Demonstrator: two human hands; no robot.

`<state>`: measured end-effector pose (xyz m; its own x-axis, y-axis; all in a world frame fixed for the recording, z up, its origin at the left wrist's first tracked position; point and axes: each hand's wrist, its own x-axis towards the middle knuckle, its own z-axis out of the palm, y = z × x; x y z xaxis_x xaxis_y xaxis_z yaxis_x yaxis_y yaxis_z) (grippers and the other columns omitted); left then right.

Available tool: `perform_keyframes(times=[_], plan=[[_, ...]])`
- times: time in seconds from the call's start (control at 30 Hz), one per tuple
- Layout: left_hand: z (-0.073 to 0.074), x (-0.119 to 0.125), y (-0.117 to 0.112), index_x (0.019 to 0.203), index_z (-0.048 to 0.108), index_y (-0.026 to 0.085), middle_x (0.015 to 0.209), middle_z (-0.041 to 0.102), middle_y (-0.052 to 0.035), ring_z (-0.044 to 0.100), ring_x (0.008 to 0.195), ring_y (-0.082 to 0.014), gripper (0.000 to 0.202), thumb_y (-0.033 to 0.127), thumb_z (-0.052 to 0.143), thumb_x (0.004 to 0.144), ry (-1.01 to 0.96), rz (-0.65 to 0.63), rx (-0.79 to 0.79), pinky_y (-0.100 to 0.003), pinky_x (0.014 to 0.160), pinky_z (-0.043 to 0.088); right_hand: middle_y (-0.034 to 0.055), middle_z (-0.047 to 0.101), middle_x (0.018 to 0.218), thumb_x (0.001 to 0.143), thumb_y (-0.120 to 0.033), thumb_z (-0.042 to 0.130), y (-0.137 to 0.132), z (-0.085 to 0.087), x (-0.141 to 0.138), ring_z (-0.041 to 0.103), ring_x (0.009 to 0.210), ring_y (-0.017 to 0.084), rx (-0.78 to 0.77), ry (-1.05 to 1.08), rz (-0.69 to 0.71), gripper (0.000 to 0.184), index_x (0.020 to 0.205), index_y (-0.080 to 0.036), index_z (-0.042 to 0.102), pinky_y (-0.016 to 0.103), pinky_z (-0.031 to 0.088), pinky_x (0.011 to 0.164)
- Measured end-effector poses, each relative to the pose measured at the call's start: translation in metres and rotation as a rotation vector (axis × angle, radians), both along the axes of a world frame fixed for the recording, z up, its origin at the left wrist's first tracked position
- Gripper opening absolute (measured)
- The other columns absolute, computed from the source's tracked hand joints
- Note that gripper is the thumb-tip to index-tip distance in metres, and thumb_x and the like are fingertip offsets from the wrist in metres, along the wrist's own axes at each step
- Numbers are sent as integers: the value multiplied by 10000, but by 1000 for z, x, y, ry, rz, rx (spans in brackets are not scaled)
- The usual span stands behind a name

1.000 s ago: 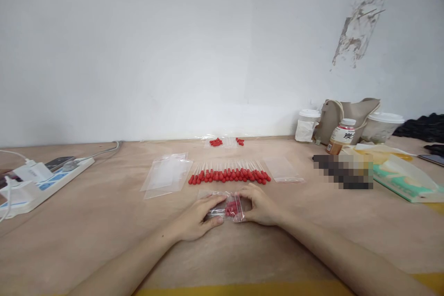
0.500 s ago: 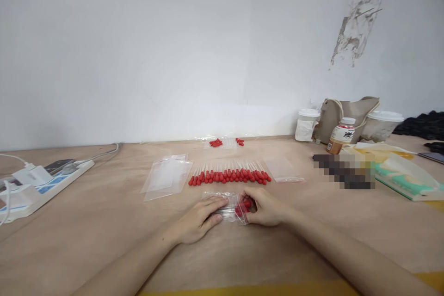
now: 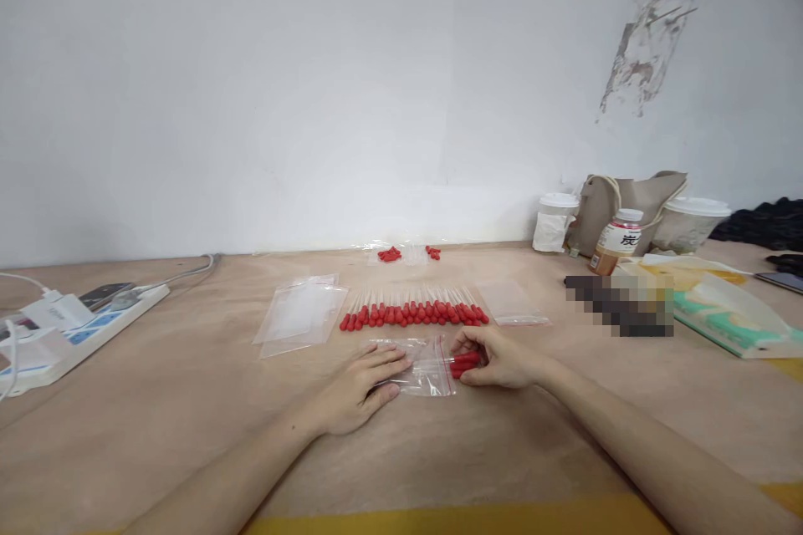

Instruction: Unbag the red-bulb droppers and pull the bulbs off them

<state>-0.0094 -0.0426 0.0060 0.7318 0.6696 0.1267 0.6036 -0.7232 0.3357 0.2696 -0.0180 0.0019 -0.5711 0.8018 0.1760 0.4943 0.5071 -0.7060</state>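
A clear zip bag (image 3: 430,380) lies flat on the table in front of me. My left hand (image 3: 360,389) rests on the bag's left part with its fingers stretched out, pressing it down. At the bag's red-lined mouth, my right hand (image 3: 498,358) grips a small bunch of red-bulbed droppers (image 3: 462,365). Their bulbs are outside the bag; their thin clear stems are hard to make out. Just behind the hands lies a long row of similar red-bulbed droppers (image 3: 414,314), bulbs toward me.
Flat clear bags (image 3: 301,313) lie left of the row, and another zip bag (image 3: 511,305) on its right. More red bulbs (image 3: 390,254) in clear wrapping lie by the wall. A power strip (image 3: 119,318) is far left. Cups, a bottle (image 3: 618,242) and a tissue pack (image 3: 733,322) stand right.
My right hand has moved to the right, and the red bulbs, which were inside the bag, are now outside its mouth. My left hand has stayed on the bag.
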Motion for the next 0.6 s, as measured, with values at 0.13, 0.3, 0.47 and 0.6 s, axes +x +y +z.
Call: perform_keyframes(times=[0.13, 0.3, 0.47, 0.6], plan=[[0, 0, 0, 1303, 357, 297, 1363, 367, 0, 290, 1273, -179, 409, 383, 318, 905, -29, 26, -8, -412, 1073, 182, -19, 544, 737, 587, -202, 657, 0, 4, 9, 477, 636, 91, -14, -65, -26, 327, 893, -163, 551, 186, 377, 532], [-1, -3, 2, 1310, 348, 286, 1353, 382, 18, 302, 1265, -171, 407, 359, 229, 928, -48, 99, -21, -404, 1077, 179, -41, 513, 646, 572, -182, 648, -1, 11, 12, 437, 561, 73, -87, -135, 13, 247, 806, -163, 571, 173, 330, 470], [0, -6, 2, 1352, 251, 287, 1385, 329, 7, 286, 1271, -181, 457, 394, 289, 909, -10, 92, -8, -402, 1070, 193, -68, 492, 580, 552, -167, 670, 2, 14, 21, 437, 529, 61, -218, 17, -35, 271, 797, -160, 552, 163, 334, 463], [1, -7, 0, 1346, 249, 319, 1394, 311, 3, 256, 1285, -197, 474, 429, 327, 892, 21, 64, 22, -427, 1066, 182, -28, 607, 657, 559, -270, 719, 8, 12, 31, 539, 583, 80, -479, 199, -6, 301, 790, -148, 569, 197, 418, 549]])
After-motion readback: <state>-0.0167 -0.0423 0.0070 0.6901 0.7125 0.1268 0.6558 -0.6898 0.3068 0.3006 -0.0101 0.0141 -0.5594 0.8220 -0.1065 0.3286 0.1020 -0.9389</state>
